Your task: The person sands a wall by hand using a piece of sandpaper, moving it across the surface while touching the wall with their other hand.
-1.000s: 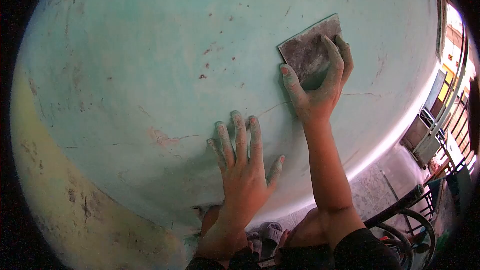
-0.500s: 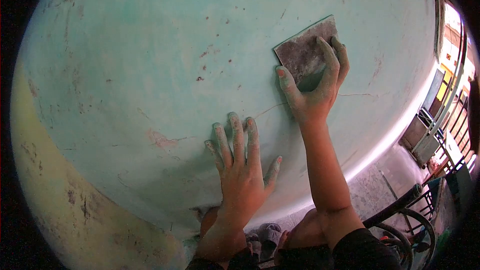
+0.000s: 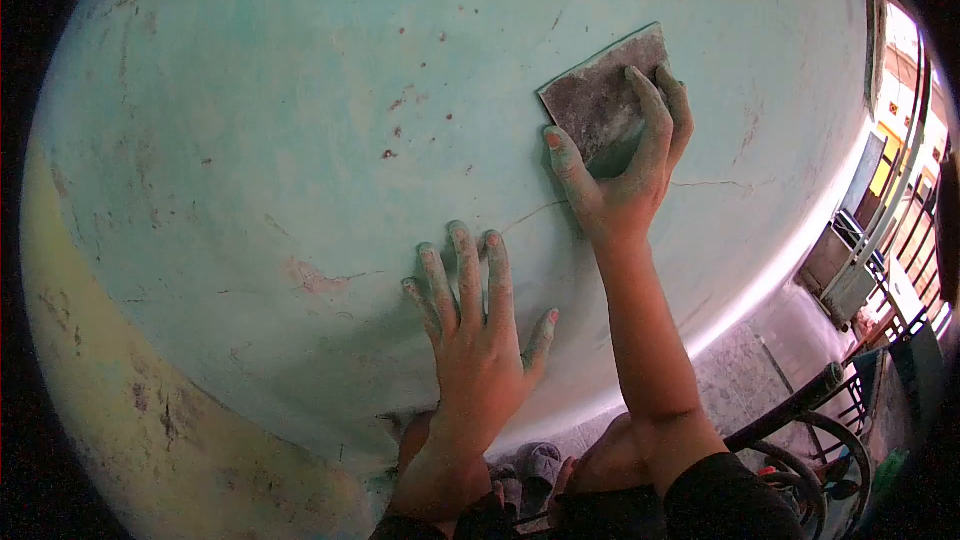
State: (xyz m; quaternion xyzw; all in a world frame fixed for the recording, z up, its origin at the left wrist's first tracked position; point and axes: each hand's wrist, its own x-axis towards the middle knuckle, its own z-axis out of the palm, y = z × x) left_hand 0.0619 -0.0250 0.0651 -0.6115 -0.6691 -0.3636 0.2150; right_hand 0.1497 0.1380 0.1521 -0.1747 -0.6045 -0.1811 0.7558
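Head view: right hand (image 3: 628,195) grasping dark flat pad (image 3: 592,105) between thumb and fingers, holding it against green wall (image 3: 300,140), far and right of left hand (image 3: 480,355); left hand lying open, spreading fingers against wall; yellow band (image 3: 100,370) running along near left

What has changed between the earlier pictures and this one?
The camera's view has shifted slightly; against the marks on the wall, nothing visibly moved, and nothing was taken hold of or let go. The right hand still holds the flat pad to the wall, and the left hand stays there below it, fingers spread.
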